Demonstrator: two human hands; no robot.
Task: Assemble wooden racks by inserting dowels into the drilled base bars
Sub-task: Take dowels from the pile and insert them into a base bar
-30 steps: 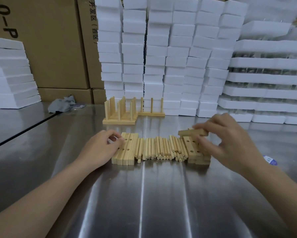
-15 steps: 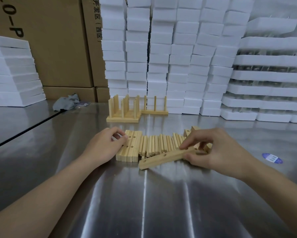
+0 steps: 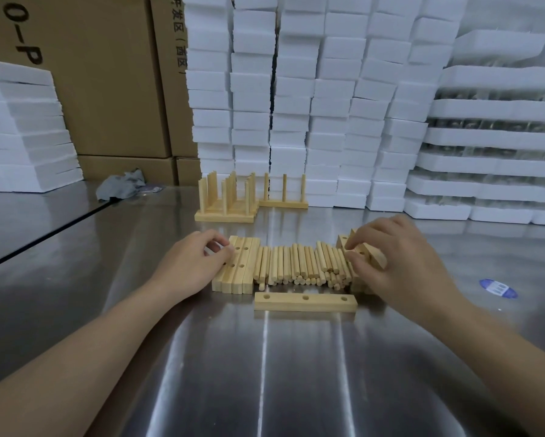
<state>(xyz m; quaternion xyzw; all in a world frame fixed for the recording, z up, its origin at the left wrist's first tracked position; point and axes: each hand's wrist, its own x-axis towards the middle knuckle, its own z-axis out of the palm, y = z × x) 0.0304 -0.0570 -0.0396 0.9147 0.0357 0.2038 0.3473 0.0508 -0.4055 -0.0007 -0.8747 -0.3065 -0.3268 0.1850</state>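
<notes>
On the shiny steel counter [image 3: 296, 373], the pale wooden bar with three holes [image 3: 305, 301] has just been set down flat between the hands, ready for round wooden sticks [image 3: 299, 266], while the right hand [image 3: 403, 260] pinches another drilled wooden bar [image 3: 375, 259] and the left hand [image 3: 195, 263] touches a stack of wooden bars [image 3: 244, 263], grip unclear.

Shiny steel table [image 3: 264, 373] here, streaked with overhead light. Along its far edge, tall stacks of white foam blocks [image 3: 328, 105]; foam trays [image 3: 492, 137] pile up toward the far right corner. Brown cardboard boxes [image 3: 107, 74] stand far left, a grey rag [image 3: 121, 186] crumpled before them.
</notes>
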